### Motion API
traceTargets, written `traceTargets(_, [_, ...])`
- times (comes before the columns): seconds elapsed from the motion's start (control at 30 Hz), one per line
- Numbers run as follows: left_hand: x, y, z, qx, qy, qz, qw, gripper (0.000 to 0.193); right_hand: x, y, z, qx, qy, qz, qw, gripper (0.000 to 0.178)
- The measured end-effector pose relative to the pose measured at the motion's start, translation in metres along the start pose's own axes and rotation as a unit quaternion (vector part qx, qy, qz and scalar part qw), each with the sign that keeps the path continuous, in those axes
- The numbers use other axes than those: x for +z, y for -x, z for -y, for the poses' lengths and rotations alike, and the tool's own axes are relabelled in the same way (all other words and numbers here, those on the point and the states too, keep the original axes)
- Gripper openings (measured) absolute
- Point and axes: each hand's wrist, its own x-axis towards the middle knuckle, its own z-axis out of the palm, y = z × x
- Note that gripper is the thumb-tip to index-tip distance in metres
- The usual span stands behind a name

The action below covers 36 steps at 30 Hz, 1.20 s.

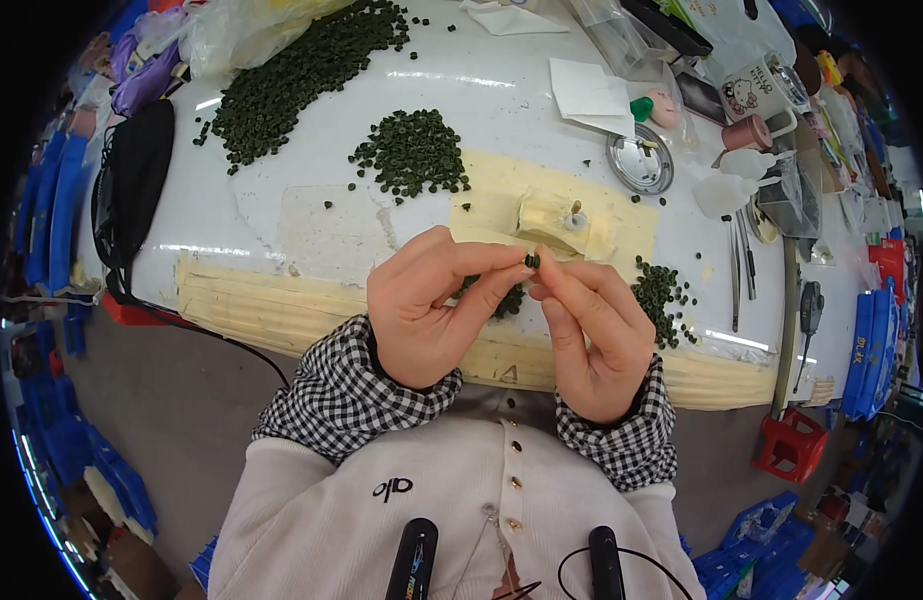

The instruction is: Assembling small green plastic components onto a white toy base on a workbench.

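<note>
A small dark green piece [532,261] is pinched at the fingertips of my left hand [414,305] and my right hand [604,340], which meet above the near part of the table. Its exact kind is too small to tell. Just beyond the fingertips stands a cream-coloured block [552,232] with a small upright peg [576,214], fixed on yellow tape. Under my hands lies a partly hidden heap of like pieces [506,303]. Another small heap [662,300] spreads to the right of my right hand.
A medium heap [412,155] and a large heap [302,85] of green pieces lie farther left. On the right are a round metal lid [640,160], tweezers [735,275], white squeeze bottles [727,190] and a mug [757,92]. A black face mask [137,190] lies at the left edge.
</note>
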Motion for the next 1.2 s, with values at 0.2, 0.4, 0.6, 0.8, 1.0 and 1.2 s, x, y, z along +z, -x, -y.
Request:
traceTargets(0.2, [0.006,0.001,-0.003,0.034,-0.045,-0.024,0.998,0.026,0.001,0.002,-0.002,0.01,-0.002,-0.007,1.0,0.035])
traceTargets(0.4, [0.009,0.003,-0.001,0.083,-0.102,-0.048,0.99,0.025,0.002,0.001,0.0,0.016,-0.017,0.003,1.0,0.035])
traceTargets(0.6, [0.011,0.005,0.001,0.096,-0.113,-0.066,0.987,0.026,0.003,0.002,0.0,0.029,-0.039,0.006,0.999,0.034])
traceTargets(0.8, [0.012,0.004,0.003,0.104,-0.11,-0.065,0.986,0.024,0.003,0.002,0.0,0.031,-0.045,0.009,0.998,0.034])
traceTargets(1.0, [0.012,0.005,0.002,0.111,-0.112,-0.069,0.985,0.021,0.003,0.003,0.0,0.027,-0.041,0.014,0.999,0.034])
traceTargets(1.2, [0.012,0.006,0.003,0.108,-0.107,-0.069,0.986,0.021,0.005,0.004,0.0,0.023,-0.039,0.012,0.999,0.034])
